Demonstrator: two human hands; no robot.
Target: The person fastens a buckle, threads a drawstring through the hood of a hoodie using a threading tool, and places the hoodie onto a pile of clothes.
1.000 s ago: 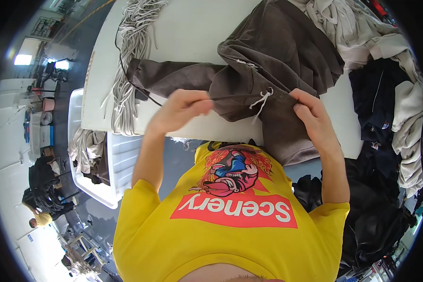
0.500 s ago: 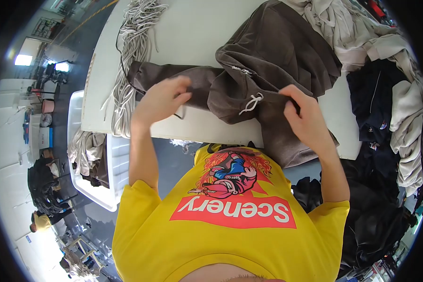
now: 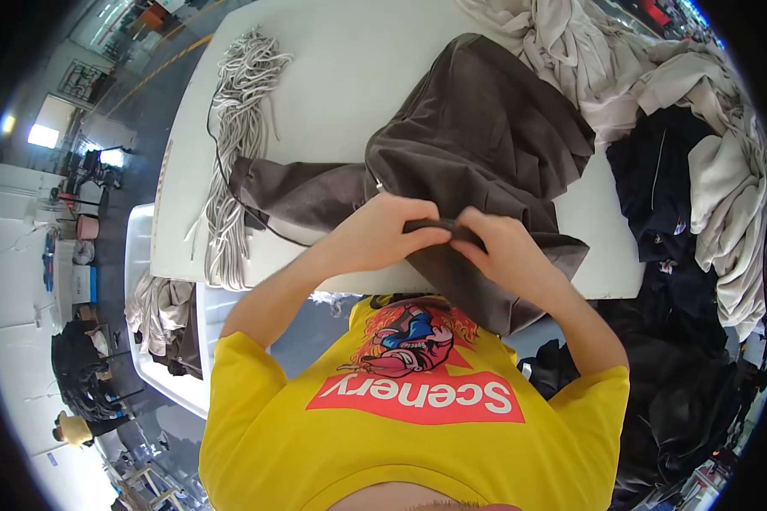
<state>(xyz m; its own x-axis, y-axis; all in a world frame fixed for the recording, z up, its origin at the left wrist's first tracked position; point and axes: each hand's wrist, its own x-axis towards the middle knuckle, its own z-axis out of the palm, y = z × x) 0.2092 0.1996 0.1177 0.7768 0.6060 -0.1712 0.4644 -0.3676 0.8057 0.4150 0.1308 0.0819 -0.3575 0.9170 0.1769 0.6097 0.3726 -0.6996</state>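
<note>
A dark brown garment [image 3: 486,128] lies bunched on the white table [image 3: 332,77], one sleeve-like part stretching left. Near the table's front edge, my left hand [image 3: 400,230] pinches a folded edge of the fabric. Close beside it on the right, my right hand [image 3: 490,243] grips the same edge, with a small gap between the fingertips. A thin dark cord [image 3: 268,228] runs from the left over the table toward my left forearm. The white drawstring is mostly hidden; a small pale spot shows above my left hand.
A bundle of pale cords [image 3: 239,136] lies at the table's left. Beige garments [image 3: 588,68] and a navy garment [image 3: 656,170] hang at the right, above black material [image 3: 682,392]. A white bin [image 3: 141,255] holding clothes stands at the left. Far left, a person [image 3: 75,429] is visible.
My hands have come together on the garment's edge, the left moving right and the right moving left. The garment has shifted and turned, covering the white drawstring. The view has tilted slightly.
</note>
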